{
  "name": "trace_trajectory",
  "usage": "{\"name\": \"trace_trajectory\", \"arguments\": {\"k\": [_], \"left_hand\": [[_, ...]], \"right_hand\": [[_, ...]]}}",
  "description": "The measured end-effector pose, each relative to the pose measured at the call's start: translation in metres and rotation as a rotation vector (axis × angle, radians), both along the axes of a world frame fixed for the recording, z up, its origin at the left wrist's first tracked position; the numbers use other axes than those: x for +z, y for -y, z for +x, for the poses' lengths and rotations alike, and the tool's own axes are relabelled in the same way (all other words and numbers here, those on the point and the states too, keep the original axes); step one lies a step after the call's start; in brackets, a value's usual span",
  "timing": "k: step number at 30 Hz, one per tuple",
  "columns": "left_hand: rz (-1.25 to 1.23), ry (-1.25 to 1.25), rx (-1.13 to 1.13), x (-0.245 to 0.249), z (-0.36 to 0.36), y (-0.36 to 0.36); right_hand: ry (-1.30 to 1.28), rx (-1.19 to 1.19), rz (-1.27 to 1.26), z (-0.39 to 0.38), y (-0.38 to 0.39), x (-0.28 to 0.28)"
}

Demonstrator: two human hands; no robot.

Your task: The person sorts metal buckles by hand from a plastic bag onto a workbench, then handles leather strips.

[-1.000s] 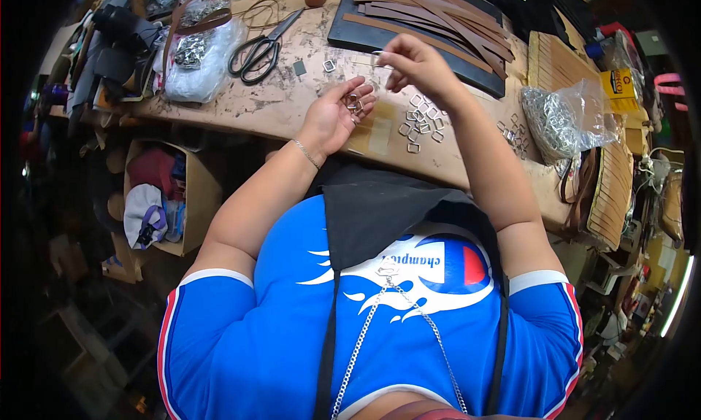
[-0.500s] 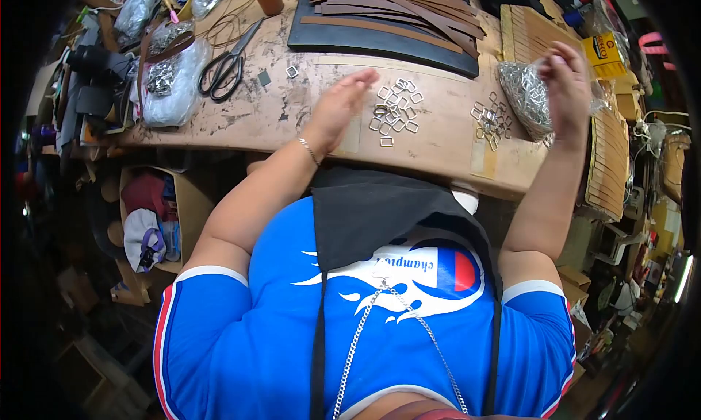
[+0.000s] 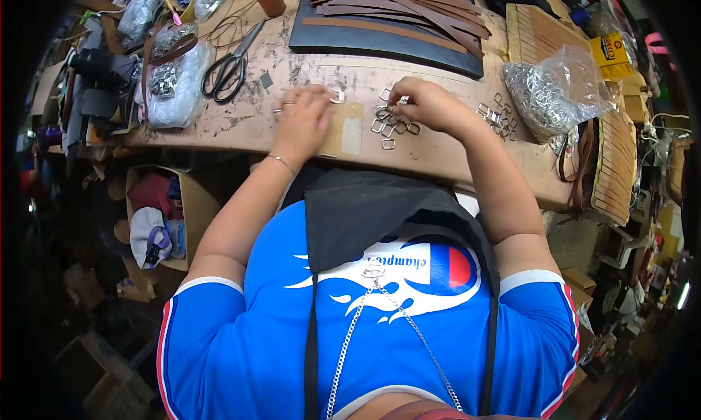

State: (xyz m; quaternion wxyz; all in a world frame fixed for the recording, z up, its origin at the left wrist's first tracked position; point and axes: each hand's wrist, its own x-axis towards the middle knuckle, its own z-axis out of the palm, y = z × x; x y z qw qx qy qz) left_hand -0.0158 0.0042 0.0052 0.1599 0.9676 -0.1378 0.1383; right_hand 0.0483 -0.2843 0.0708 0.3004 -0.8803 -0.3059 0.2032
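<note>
My left hand (image 3: 303,121) rests palm-down on the worktable with its fingers spread. A single rectangular metal ring (image 3: 337,97) lies by its fingertips. My right hand (image 3: 431,105) reaches into a small pile of silver rectangular metal rings (image 3: 387,124), thumb and fingers pinched at the pile's upper edge. A ring seems to be between those fingertips, though they partly cover it. To the right of this hand lies a second cluster of metal rings (image 3: 500,119). Beyond it stands a clear plastic bag (image 3: 544,91) full of similar metal pieces.
Brown leather strips (image 3: 394,8) lie across a black board (image 3: 380,44) at the back. Black-handled scissors (image 3: 228,77) and bags of hardware (image 3: 175,91) are on the left. A yellow box (image 3: 612,55) stands at the right. The table's front edge (image 3: 423,172) runs before my body.
Both hands have come down to the table. My right hand moved left from beside the plastic bag to the near ring pile; my left hand moved left and flattened beside a single ring.
</note>
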Motion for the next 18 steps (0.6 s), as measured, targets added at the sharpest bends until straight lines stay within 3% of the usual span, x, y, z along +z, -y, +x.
{"name": "trace_trajectory", "arguments": {"k": [3, 5, 7, 8, 10, 12, 13, 15, 16, 18], "left_hand": [[-0.083, -0.031, -0.196, -0.005, -0.005, 0.023], [-0.104, -0.044, -0.371, -0.006, -0.002, 0.036], [-0.092, -0.078, -0.422, 0.000, 0.004, 0.051], [-0.074, -0.114, -0.467, 0.002, 0.008, 0.059], [-0.055, -0.114, -0.510, -0.003, 0.020, 0.074], [0.002, -0.103, -0.549, 0.000, 0.027, 0.093], [0.026, -0.134, -0.570, -0.002, 0.031, 0.104], [0.049, -0.129, -0.601, -0.005, 0.034, 0.124], [0.073, -0.123, -0.621, -0.006, 0.035, 0.133], [0.032, -0.118, -0.640, -0.010, 0.034, 0.153]], "right_hand": [[-0.062, -0.068, -0.012, -0.006, -0.003, -0.001], [0.145, -0.139, 0.022, -0.002, 0.019, -0.002], [0.099, -0.350, 0.083, 0.002, 0.045, 0.051], [0.362, -0.360, 0.123, 0.008, 0.072, 0.068], [0.735, -0.600, 0.316, 0.015, 0.125, 0.106], [0.790, -0.908, 0.417, 0.021, 0.182, 0.135], [0.795, -0.915, 0.412, 0.029, 0.227, 0.136], [0.447, -0.998, -0.115, 0.051, 0.303, 0.130], [0.448, -1.005, -0.117, 0.058, 0.305, 0.124], [-0.177, -0.827, -0.313, 0.065, 0.303, 0.106]]}}
